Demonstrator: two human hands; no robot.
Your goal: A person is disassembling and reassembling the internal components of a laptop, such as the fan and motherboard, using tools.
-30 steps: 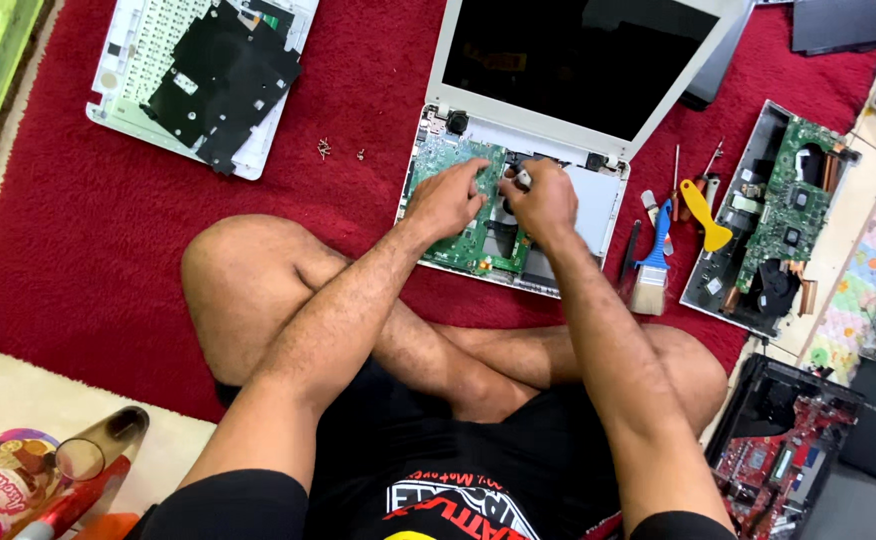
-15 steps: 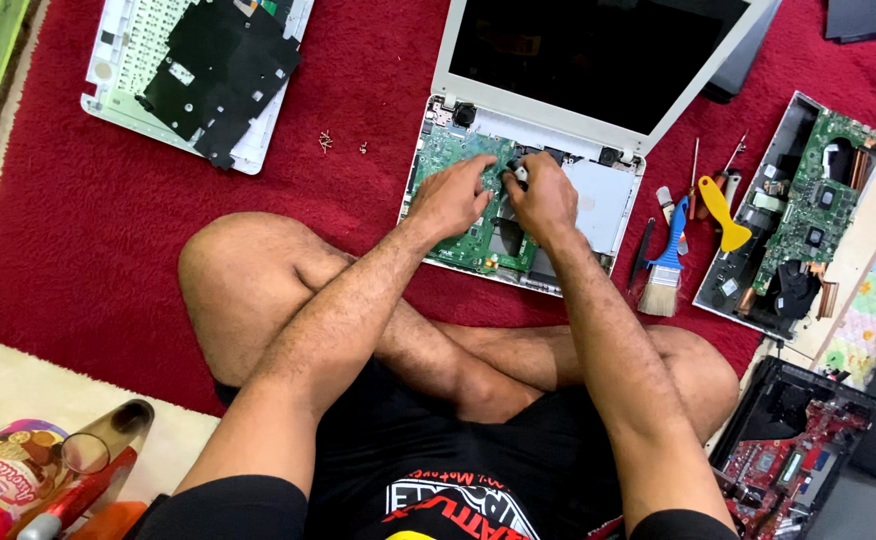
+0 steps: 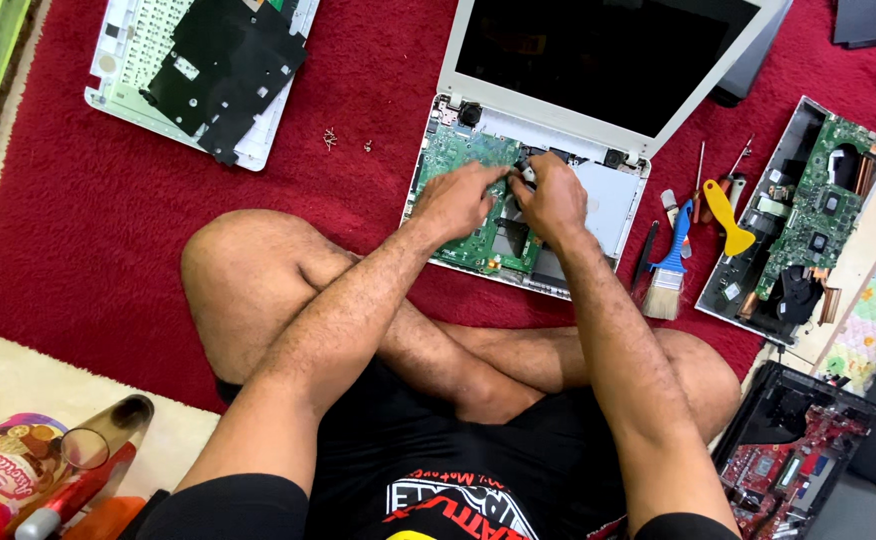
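1. An opened white laptop point(image 3: 598, 190) lies on the red rug point(image 3: 78, 240), lid up, screen dark, keyboard cover off, just ahead of the person's crossed legs.
2. The green circuit board point(image 3: 458, 160) sits exposed in the left half of the laptop base.
3. The left hand point(image 3: 455, 200) rests on the board, fingers curled and close together, tips pointing toward the right hand.
4. The right hand point(image 3: 554, 197) lies just beside it; its fingers are pressed together at a small dark part point(image 3: 524, 166) near the hinge edge. Whether they pinch it I cannot tell.
5. Both hands cover the middle of the board.
6. Right of the laptop: a blue-handled brush point(image 3: 670, 270), a yellow pry tool point(image 3: 724, 215) and thin screwdrivers point(image 3: 700, 170), close together.
7. Further right: a second opened chassis point(image 3: 808, 220) with its own green board.
8. Upper left, well apart: a white keyboard cover point(image 3: 198, 70), face down, with black sheeting.
9. Loose screws point(image 3: 331, 138) lie on the rug between cover and laptop.
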